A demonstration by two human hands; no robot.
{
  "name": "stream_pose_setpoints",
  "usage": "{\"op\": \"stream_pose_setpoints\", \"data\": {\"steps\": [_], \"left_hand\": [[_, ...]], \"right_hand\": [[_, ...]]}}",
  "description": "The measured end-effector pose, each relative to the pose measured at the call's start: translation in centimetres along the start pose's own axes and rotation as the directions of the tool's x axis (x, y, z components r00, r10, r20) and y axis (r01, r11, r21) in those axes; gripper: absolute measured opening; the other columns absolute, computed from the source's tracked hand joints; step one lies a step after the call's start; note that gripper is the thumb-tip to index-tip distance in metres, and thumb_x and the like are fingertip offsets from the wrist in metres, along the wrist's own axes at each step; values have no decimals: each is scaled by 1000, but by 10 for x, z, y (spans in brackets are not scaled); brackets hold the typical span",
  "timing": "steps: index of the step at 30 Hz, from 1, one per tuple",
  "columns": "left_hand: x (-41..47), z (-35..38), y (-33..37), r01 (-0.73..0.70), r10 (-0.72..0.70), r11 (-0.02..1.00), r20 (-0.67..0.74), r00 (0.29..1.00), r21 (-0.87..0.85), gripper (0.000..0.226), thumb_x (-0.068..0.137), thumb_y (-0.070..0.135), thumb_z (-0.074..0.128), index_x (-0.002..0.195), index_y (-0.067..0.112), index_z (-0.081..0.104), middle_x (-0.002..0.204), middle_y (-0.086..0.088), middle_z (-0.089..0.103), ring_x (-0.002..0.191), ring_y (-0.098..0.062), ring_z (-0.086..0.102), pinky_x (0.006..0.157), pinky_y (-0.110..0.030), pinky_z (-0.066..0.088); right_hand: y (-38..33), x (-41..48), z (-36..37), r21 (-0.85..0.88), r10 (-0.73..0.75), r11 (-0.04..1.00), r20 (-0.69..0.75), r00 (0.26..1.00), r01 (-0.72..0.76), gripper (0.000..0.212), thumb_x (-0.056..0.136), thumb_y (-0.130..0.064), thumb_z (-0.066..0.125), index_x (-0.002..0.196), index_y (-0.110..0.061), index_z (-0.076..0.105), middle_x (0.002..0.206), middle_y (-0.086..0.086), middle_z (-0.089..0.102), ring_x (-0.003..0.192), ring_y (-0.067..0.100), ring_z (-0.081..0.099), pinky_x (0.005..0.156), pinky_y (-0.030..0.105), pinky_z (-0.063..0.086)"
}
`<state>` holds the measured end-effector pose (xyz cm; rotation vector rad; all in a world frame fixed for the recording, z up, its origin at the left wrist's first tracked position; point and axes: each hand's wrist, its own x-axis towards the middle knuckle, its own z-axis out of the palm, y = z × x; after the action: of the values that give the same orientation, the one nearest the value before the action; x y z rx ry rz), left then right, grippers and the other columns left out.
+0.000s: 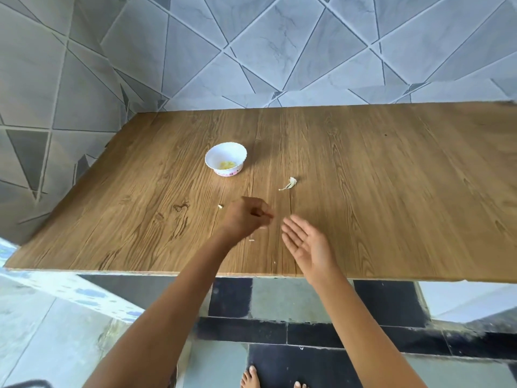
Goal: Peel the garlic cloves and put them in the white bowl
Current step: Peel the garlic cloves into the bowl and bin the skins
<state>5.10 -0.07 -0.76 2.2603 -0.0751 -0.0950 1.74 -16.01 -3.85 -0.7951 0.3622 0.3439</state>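
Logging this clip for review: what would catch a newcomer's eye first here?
Two hands hover over the near middle of the wooden table: the right hand is open, palm up, and the left hand beside it has curled fingers, too blurred to show any hold. Beyond them stands a white bowl with pale yellow pieces inside, and to its right lies a whitish garlic scrap.

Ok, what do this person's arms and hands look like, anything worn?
The left forearm and right forearm are bare as far as the frame shows: no sleeves, gloves, watch or bracelet. The right hand shows no ring on its fingers; the left hand is too blurred to tell.
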Motion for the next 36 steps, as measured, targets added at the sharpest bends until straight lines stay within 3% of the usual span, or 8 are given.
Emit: {"op": "stream_pose_setpoints", "data": {"steps": [3,6,11,16,23,30,34,36], "left_hand": [[-16,7,32,-160,157,987,152,976,10,16,80,-6,66,89,5,73,78,1,71,63,11,60,64,-6,44],[-23,19,37,-283,277,959,139,951,25,22,75,-10,66,87,5,75,84,-1,73,71,6,64,71,-11,50],[-23,3,9,-180,216,962,-173,961,203,17,77,-4,66,82,10,75,77,2,72,69,-7,65,68,-23,54],[-27,-1,-27,12,10,902,-49,999,431,20,88,3,59,97,12,74,99,-1,73,84,-13,68,73,-18,50],[-24,11,-21,-54,56,710,20,998,703,19,95,13,49,100,11,67,95,-5,68,80,-20,65,58,-24,40],[-34,15,-12,-259,191,889,210,959,377,12,92,14,60,94,8,70,93,-2,71,83,-13,66,78,-23,52],[-46,38,-11,-339,240,823,262,935,456,14,92,19,61,94,11,72,92,-1,72,81,-14,67,75,-30,54],[-47,43,-11,-385,256,689,291,922,614,12,91,17,62,92,9,70,86,-2,69,73,-16,66,64,-28,53]], "right_hand": [[0,5,13,324,167,934,-31,985,-148,37,101,-19,37,91,3,65,79,10,63,76,17,58,76,26,46],[2,9,19,378,159,916,-43,986,-131,45,100,-16,35,75,1,67,64,9,64,58,14,60,53,21,50],[5,12,13,423,144,895,20,989,-139,39,102,-21,35,101,8,61,92,22,69,80,28,70,76,36,56],[4,7,1,431,120,893,39,992,-125,41,103,-21,32,107,8,60,101,22,69,103,30,62,80,38,55],[5,5,-1,428,112,896,32,993,-115,41,103,-21,31,107,8,60,102,21,69,104,30,62,80,37,54],[1,-1,-8,441,78,894,20,997,-79,40,102,-21,31,110,7,59,106,21,67,106,29,61,81,37,54],[-1,-2,-14,438,54,898,-1,999,-48,41,102,-21,31,109,7,59,106,20,67,93,27,68,81,35,55],[-1,-1,-16,436,51,899,-9,999,-42,41,102,-21,32,109,7,59,103,21,68,86,26,71,81,34,55]]}}
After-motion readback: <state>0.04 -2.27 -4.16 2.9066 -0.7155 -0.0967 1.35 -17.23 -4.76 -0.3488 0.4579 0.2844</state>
